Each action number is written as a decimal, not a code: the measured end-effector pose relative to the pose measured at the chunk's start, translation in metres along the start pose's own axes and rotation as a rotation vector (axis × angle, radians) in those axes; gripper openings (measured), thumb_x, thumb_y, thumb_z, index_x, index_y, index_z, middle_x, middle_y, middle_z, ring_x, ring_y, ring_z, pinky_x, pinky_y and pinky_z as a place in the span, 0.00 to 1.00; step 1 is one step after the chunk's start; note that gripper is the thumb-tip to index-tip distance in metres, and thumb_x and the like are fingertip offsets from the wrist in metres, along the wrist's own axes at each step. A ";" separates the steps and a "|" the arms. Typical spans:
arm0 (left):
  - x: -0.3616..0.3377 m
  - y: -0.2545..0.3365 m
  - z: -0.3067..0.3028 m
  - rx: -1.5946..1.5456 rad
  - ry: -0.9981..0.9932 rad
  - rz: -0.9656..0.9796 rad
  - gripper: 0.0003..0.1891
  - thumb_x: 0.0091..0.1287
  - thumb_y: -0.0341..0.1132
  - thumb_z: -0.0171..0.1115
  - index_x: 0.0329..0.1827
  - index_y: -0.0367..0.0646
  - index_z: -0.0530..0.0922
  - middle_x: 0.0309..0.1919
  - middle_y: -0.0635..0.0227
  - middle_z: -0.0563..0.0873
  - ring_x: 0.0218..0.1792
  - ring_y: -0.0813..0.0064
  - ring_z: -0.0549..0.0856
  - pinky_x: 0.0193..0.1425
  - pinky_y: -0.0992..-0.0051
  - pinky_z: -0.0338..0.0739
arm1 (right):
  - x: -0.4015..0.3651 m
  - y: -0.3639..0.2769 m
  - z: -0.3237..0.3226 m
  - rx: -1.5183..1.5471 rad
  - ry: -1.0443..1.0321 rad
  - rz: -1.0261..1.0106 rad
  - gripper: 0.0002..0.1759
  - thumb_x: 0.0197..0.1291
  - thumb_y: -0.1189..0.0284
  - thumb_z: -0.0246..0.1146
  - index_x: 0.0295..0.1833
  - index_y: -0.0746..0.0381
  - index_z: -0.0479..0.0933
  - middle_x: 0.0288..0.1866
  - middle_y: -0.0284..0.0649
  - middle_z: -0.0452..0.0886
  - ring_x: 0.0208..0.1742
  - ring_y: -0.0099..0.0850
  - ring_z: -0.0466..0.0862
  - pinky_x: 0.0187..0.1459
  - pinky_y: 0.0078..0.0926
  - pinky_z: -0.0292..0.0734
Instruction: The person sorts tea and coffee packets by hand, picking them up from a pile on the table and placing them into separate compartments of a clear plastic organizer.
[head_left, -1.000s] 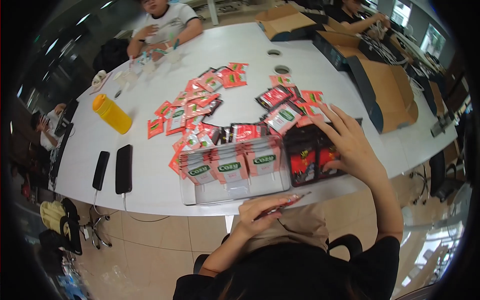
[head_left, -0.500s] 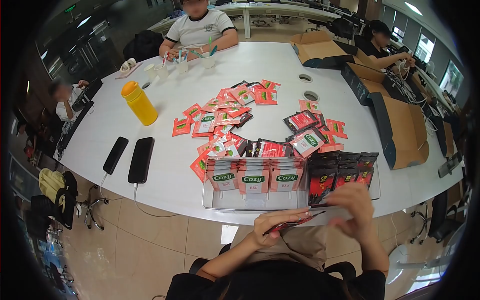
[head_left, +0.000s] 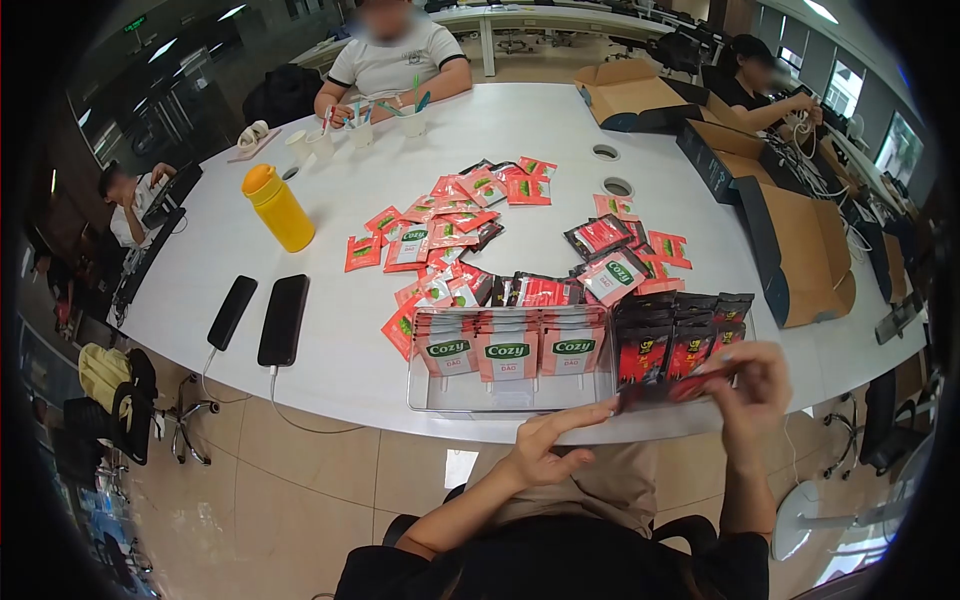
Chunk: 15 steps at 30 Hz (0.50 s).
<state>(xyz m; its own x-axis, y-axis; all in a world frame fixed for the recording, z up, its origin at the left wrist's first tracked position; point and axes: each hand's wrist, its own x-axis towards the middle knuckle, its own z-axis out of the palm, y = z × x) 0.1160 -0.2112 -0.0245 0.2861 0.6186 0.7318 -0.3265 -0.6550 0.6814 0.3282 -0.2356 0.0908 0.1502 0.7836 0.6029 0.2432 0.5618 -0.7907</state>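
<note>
My right hand (head_left: 752, 395) pinches one end of a black-and-red coffee sachet (head_left: 655, 394), blurred by motion, in front of the right part of the clear tray. My left hand (head_left: 548, 442) reaches toward the sachet's other end, fingers stretched out and thumb apart, its fingertips right at the sachet's edge. Behind the held sachet, upright black-and-red coffee sachets (head_left: 642, 350) stand in rows. Pink Cozy sachets (head_left: 505, 358) stand in three stacks in the clear tray (head_left: 455, 398) on the left, with bare tray floor in front of them.
Loose pink sachets (head_left: 412, 246) and black-and-red sachets (head_left: 600, 237) lie heaped beyond the tray. Two phones (head_left: 283, 320) on cables and a yellow bottle (head_left: 279, 208) are at left. Opened cardboard boxes (head_left: 800, 250) line the right edge. Another person (head_left: 400, 65) sits across the table.
The sachet has passed from my left hand to my right and moved right, nearer the tray. My left hand's fingers have opened off it.
</note>
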 end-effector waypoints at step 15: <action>0.011 0.001 0.002 -0.017 -0.004 0.040 0.18 0.67 0.35 0.61 0.52 0.29 0.74 0.50 0.40 0.80 0.48 0.52 0.85 0.55 0.60 0.79 | 0.035 0.022 -0.021 -0.250 0.011 0.071 0.15 0.57 0.83 0.64 0.50 0.68 0.75 0.41 0.36 0.81 0.38 0.18 0.80 0.40 0.14 0.75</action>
<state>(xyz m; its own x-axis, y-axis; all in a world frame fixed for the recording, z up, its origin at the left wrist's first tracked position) 0.1210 -0.2060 -0.0161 0.2761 0.5905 0.7583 -0.3525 -0.6718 0.6515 0.3593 -0.2012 0.0968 0.1857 0.8151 0.5488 0.4605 0.4212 -0.7814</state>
